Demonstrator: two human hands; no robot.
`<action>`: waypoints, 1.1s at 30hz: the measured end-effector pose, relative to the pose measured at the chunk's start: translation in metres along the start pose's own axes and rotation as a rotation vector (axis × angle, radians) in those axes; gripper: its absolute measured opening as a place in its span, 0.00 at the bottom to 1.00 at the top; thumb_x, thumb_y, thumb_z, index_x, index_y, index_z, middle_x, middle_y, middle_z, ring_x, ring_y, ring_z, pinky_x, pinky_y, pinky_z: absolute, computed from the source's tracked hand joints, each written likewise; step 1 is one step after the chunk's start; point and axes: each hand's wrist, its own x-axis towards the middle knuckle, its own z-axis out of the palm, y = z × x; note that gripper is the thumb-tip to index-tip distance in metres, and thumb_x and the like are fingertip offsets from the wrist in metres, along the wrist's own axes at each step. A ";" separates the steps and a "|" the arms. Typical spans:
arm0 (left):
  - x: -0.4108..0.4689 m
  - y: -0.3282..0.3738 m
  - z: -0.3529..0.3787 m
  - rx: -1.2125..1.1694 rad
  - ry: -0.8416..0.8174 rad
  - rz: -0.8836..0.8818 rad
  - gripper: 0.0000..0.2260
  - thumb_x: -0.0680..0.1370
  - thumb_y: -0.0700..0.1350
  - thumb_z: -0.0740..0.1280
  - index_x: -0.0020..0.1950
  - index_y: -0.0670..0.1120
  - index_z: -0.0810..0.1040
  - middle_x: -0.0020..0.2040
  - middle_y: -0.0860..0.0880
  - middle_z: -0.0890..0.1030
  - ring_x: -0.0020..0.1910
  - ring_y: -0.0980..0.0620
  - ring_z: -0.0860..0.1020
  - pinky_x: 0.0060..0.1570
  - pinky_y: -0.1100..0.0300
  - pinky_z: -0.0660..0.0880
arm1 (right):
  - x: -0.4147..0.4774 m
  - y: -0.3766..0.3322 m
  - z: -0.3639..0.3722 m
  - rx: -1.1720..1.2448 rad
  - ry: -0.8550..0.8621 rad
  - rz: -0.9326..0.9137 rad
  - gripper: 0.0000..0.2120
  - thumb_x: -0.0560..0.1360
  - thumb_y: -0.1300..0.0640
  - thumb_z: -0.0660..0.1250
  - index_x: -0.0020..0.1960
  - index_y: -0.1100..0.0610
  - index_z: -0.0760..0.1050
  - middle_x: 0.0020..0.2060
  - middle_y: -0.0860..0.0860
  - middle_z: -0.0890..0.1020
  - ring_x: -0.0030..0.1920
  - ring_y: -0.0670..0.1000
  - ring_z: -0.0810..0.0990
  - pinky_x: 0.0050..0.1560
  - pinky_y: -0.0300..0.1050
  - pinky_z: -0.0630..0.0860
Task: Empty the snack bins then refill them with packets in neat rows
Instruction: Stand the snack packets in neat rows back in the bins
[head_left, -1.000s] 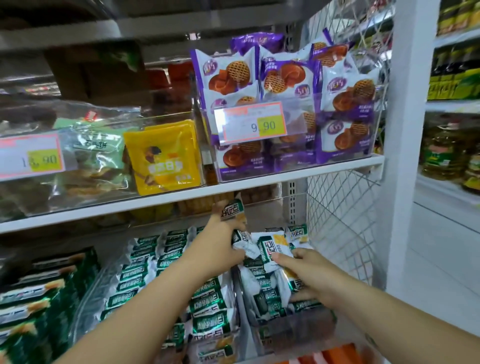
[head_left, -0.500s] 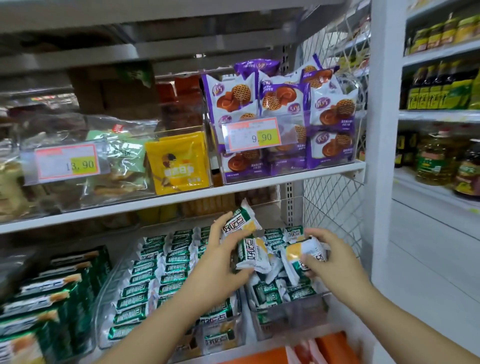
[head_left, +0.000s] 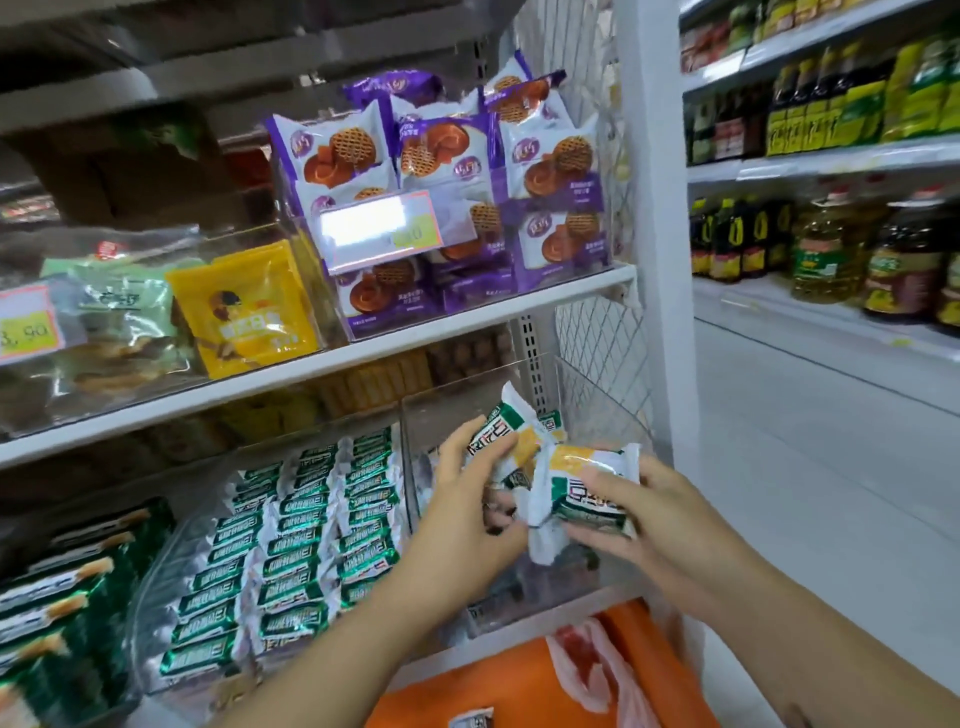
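Note:
My left hand (head_left: 467, 499) grips a bunch of white, green and yellow snack packets (head_left: 506, 441) above the clear right-hand bin (head_left: 576, 597) on the lower shelf. My right hand (head_left: 639, 519) holds more of the same packets (head_left: 587, 488) just to the right, and the two bunches touch. The bin below them looks almost bare, with dark shapes at its bottom. To its left, a second clear bin (head_left: 156, 587) carries green and white packets (head_left: 311, 525) in tidy rows.
On the upper shelf stand a clear bin of purple biscuit packs (head_left: 452, 208) and a yellow packet (head_left: 244, 312). An orange surface (head_left: 498, 686) with a plastic bag (head_left: 592, 670) lies below. A white post (head_left: 660, 260) and wire mesh close the right side; oil bottles (head_left: 826, 249) fill the far shelves.
Both hands have lifted packets up and out of the right-hand bin and brought them together. The view has swung right and closer.

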 end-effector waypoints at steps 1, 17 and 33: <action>0.004 0.002 0.006 -0.033 -0.005 -0.005 0.30 0.74 0.33 0.68 0.67 0.59 0.62 0.71 0.57 0.52 0.40 0.65 0.75 0.42 0.68 0.74 | 0.002 0.002 -0.001 -0.023 0.005 0.022 0.11 0.76 0.61 0.66 0.58 0.57 0.76 0.48 0.56 0.85 0.50 0.54 0.84 0.48 0.50 0.81; 0.018 -0.007 0.031 -0.239 0.125 -0.196 0.30 0.73 0.28 0.68 0.71 0.48 0.66 0.71 0.51 0.56 0.37 0.73 0.76 0.34 0.73 0.73 | 0.009 0.028 0.000 0.187 0.121 0.136 0.12 0.75 0.60 0.68 0.58 0.59 0.78 0.48 0.56 0.85 0.51 0.54 0.83 0.46 0.48 0.80; -0.007 0.007 0.021 -0.308 0.284 -0.003 0.30 0.75 0.30 0.66 0.67 0.60 0.67 0.69 0.57 0.60 0.35 0.63 0.72 0.39 0.71 0.72 | -0.002 0.005 0.002 0.168 0.113 0.350 0.12 0.71 0.56 0.71 0.54 0.56 0.79 0.45 0.53 0.86 0.49 0.51 0.81 0.50 0.45 0.76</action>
